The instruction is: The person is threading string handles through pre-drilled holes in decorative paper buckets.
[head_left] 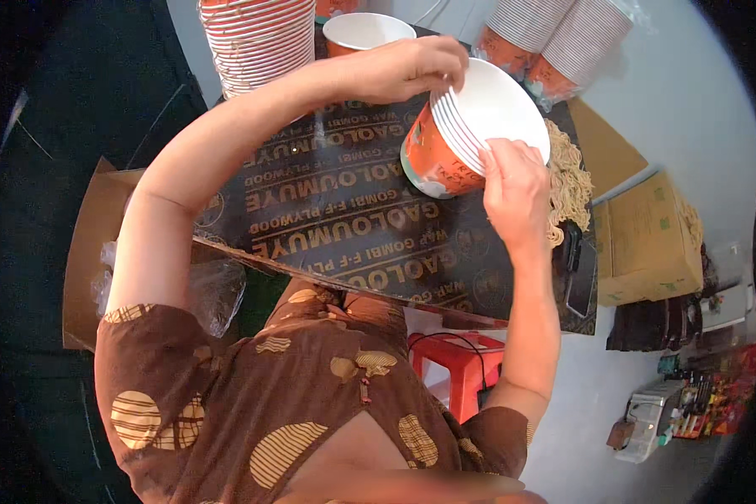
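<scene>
A short nested stack of orange paper buckets [448,155] with white rims and white insides is tilted above the dark printed board. My right hand [517,181] grips the near right side of the rims, thumb against their outer edges. At the far left of the rims, my left hand [428,65] has its fingers curled over the edge. Its fingertips are partly hidden there. Behind my left wrist stands another orange bucket [370,32] with a white inside. Right of the stack lies a heap of beige cord loops [569,181], partly covered by the buckets and my right hand.
The plywood board [344,210] forms the tabletop. A tall bucket stack [260,46] stands far left, and bagged stacks [554,46] far right. A phone [580,281] lies near the right edge. Cardboard boxes [651,244] flank the table; a red stool [454,361] stands below.
</scene>
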Available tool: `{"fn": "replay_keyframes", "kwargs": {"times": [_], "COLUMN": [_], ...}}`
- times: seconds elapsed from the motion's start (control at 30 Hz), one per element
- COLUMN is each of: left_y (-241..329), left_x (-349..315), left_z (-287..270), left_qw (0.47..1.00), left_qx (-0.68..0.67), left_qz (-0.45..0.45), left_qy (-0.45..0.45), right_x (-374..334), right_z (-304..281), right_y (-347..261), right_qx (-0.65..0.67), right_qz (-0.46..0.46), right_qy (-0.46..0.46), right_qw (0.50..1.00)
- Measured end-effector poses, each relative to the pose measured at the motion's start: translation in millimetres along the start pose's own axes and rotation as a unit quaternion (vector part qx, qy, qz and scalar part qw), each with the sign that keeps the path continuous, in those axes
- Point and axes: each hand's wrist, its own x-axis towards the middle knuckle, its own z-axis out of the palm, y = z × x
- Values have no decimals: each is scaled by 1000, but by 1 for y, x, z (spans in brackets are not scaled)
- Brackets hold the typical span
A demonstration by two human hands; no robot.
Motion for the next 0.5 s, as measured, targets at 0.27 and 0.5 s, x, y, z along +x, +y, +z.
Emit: {"fn": "replay_keyframes", "kwargs": {"times": [0.27,0.5], "left_y": [58,75], "left_x": [-9,-7], "left_z": [48,59], "left_qw": [950,916], "left_qx": [-185,-262], "left_qz": [-226,-258], "left_qy": [113,162], "right_x": [-8,-12], "right_z": [15,13], "right_y": [-27,-35], "right_qx": [136,88], "right_qz": [136,67], "right_qy": [110,118], "right_qw": [975,987]}}
